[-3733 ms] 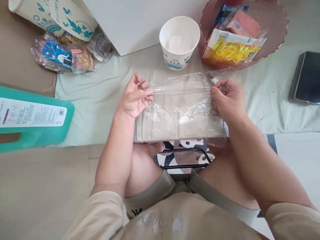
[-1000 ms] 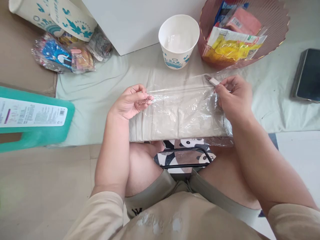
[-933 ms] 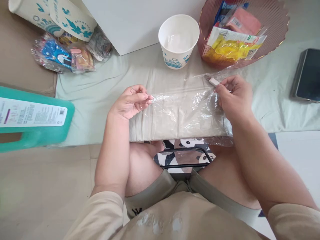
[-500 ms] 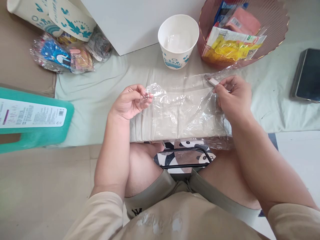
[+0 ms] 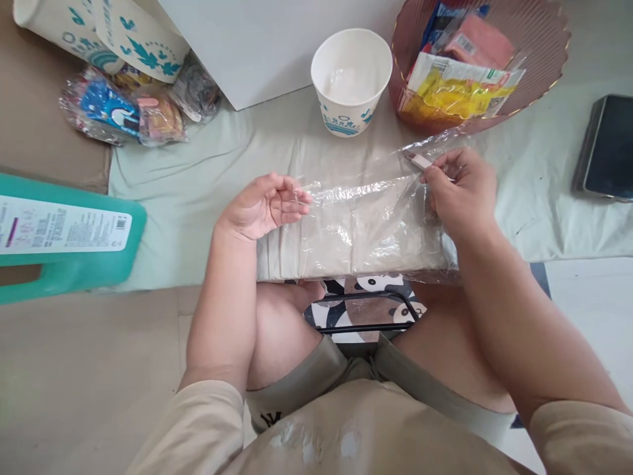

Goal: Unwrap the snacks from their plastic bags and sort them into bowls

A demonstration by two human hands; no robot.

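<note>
While the left hand (image 5: 270, 208) had been pinching the edge of the clear plastic film (image 5: 363, 231) a moment earlier, its fingers had now come apart, the palm turned up and loosely curled. The film's edge lay right by those fingertips; whether they touched it could not be told. The bunched puff of plastic seen there half a second before had flattened out, which suggested that the left end was no longer firmly gripped and that the sheet depended on the other hand.

From the left hand, the film spread between three and four o'clock, wrinkled over the tablecloth (image 5: 198, 198), with a shiny band along its upper part. The paper cup (image 5: 349, 119) stood upright beyond it, between one and two o'clock.

Farther along, the right hand (image 5: 462, 185) stayed clamped, thumb against forefinger, on gathered film and a small white piece (image 5: 420, 161) pointing toward ten o'clock, too small to identify. Most of the film lay at eight o'clock from this hand; the pink bowl (image 5: 539, 102) stood near twelve.
</note>
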